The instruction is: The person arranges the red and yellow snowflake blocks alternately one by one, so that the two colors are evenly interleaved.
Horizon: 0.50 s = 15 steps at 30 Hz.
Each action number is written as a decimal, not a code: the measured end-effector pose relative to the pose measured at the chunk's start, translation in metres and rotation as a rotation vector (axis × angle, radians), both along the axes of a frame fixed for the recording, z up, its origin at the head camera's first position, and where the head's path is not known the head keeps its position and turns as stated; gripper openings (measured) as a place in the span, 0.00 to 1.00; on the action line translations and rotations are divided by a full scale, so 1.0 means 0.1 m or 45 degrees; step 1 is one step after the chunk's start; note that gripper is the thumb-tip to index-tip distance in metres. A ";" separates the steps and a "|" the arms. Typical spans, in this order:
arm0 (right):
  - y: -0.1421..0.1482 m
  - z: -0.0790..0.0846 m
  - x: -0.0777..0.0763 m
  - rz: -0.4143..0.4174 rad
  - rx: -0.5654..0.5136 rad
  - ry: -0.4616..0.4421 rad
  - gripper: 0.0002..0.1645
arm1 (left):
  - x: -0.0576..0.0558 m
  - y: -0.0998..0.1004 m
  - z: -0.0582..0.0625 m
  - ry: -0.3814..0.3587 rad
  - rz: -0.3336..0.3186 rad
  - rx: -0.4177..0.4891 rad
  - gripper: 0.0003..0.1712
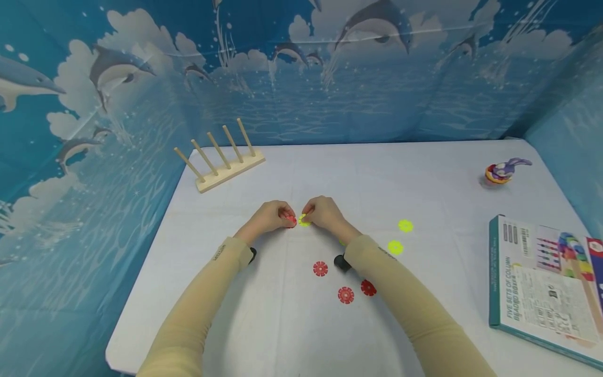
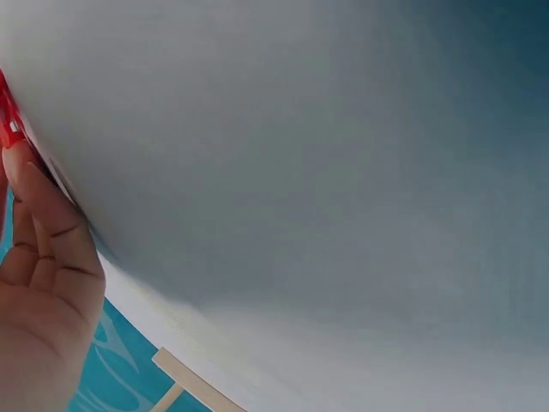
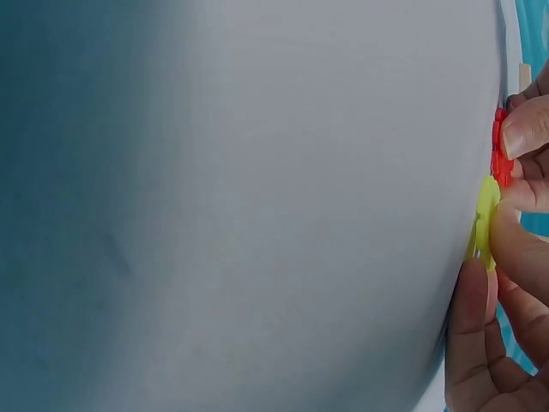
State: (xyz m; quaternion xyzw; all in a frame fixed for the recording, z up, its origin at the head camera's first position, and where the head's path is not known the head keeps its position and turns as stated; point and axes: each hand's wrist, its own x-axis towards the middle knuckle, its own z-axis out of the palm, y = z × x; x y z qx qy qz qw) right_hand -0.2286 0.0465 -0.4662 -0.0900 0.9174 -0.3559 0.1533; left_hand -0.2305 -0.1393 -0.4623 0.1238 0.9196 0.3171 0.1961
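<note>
My left hand (image 1: 273, 215) pinches a red notched disc (image 1: 291, 221) between thumb and fingertips. Facing it, my right hand (image 1: 326, 213) pinches a yellow notched disc (image 1: 303, 220). In the right wrist view the yellow disc (image 3: 486, 221) stands on edge, its rim right by that of the red disc (image 3: 500, 146). The left wrist view catches just part of the red disc (image 2: 9, 112) above the fingers. Nearer me on the white table lie loose red discs (image 1: 320, 268). Two yellow discs (image 1: 405, 225) lie to the right; another peeks out beside my right wrist.
A wooden rack (image 1: 231, 170) with several upright pegs stands at the back left. At the far right edge is a teal-edged box (image 1: 542, 288), and behind it a small purple toy (image 1: 503, 172). A dolphin-print curtain (image 1: 301, 94) hangs behind the table (image 1: 264, 324).
</note>
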 end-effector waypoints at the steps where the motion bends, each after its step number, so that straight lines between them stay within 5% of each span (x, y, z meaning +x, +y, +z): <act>1: 0.00 0.00 0.00 0.001 0.006 0.006 0.11 | 0.00 0.00 0.00 -0.002 0.000 0.004 0.12; 15: -0.07 0.01 0.05 -0.022 0.034 0.017 0.09 | -0.01 0.02 0.00 -0.017 -0.002 -0.006 0.12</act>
